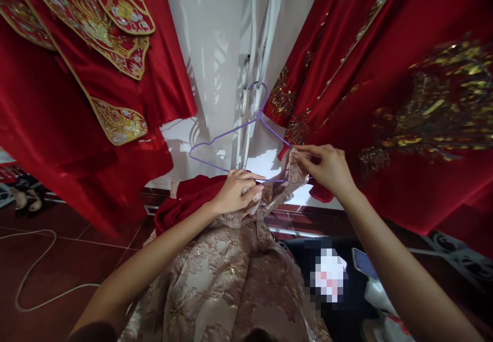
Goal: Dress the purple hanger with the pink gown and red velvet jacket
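Purple hanger: it is seen in the middle of the frame (pixel 260 115), tilted, with its hook upward; whether the hook is hung on something cannot be told.
Brocade dress: the pinkish-gold cloth (pixel 215 265) is spread from the centre to the bottom edge, and its upper part is placed at the hanger's right end.
Right hand: a piece of the dress is pinched between thumb and fingers (pixel 325 166), at the hanger's right arm.
Left hand: the fingers are laid half-extended (pixel 236 193) over the lower bar and the dress top; whether cloth is gripped cannot be told.
Dark red cloth: it is bunched beside the left hand (pixel 187 201), left of centre.
Embroidered red garments: one is seen at upper left (pixel 154 95), another at upper right (pixel 370 70).
Phone: it is placed at lower right (pixel 364 262), near a pixelated item.
Cable: it is curled at lower left (pixel 56 236) on the floor (pixel 80 260).
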A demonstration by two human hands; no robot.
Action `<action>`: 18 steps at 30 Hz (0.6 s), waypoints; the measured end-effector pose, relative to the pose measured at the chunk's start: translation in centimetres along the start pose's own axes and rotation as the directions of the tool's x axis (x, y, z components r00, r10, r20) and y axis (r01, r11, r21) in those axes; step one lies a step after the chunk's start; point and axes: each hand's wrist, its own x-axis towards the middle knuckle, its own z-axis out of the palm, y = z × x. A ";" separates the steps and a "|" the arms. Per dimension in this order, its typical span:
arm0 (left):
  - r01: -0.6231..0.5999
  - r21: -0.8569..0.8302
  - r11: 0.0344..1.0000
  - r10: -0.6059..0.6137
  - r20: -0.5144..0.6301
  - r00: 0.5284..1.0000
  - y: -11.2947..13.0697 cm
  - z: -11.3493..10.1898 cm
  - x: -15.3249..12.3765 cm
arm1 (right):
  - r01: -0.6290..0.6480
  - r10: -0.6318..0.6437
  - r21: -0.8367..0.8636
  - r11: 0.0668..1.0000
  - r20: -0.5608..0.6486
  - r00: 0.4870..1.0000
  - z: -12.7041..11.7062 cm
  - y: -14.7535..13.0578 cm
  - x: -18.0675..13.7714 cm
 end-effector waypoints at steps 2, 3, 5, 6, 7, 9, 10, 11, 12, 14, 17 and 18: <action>0.002 0.015 1.000 -0.002 -0.006 1.000 0.0 -0.1 0.0 | 0.004 -0.004 -0.032 0.999 -0.001 1.000 0.6 0.5 0.1; 0.004 0.020 1.000 -0.004 -0.008 1.000 0.0 -0.1 0.0 | 0.001 -0.002 -0.073 0.997 -0.016 1.000 0.9 0.7 0.1; 0.015 0.024 1.000 -0.015 -0.009 1.000 -0.1 -0.2 0.0 | -0.003 -0.006 -0.163 0.987 -0.054 0.999 1.7 1.0 0.2; 0.022 0.025 0.999 -0.022 -0.009 1.000 -0.1 -0.2 -0.1 | 0.006 -0.014 -0.182 0.983 -0.044 0.999 2.1 1.0 0.2; 0.029 0.026 0.999 -0.029 -0.008 1.000 0.0 -0.2 -0.1 | 0.014 -0.017 -0.171 0.985 -0.014 1.000 2.5 1.0 0.3; 0.026 0.029 0.999 -0.026 -0.002 1.000 0.2 -0.2 -0.2 | 0.008 -0.002 -0.091 0.996 0.062 0.998 3.0 0.7 0.3; 0.011 0.031 0.999 -0.012 0.002 1.000 0.3 -0.3 -0.1 | -0.009 0.013 -0.053 0.999 0.076 0.997 3.2 0.4 0.3; -0.009 0.035 0.999 0.009 0.000 1.000 0.2 -0.5 -0.1 | -0.033 0.035 -0.028 0.999 0.064 0.997 3.3 0.2 0.2; -0.029 0.043 0.999 0.029 -0.013 0.999 0.0 -0.8 0.0 | -0.060 0.061 -0.014 0.998 0.026 0.998 3.3 0.0 0.1; -0.027 0.070 0.997 0.033 -0.096 0.995 -1.1 -1.8 0.3 | -0.102 0.102 0.009 0.995 -0.083 0.991 3.1 -0.4 0.0; 0.161 0.101 0.982 -0.124 -0.299 0.946 -4.7 -4.4 0.3 | -0.141 0.151 0.065 0.988 -0.202 0.968 2.4 -0.3 0.0; 0.250 0.090 0.964 -0.206 -0.340 0.918 -6.1 -5.3 0.0 | -0.145 0.159 0.079 0.986 -0.219 0.963 2.1 -0.1 0.2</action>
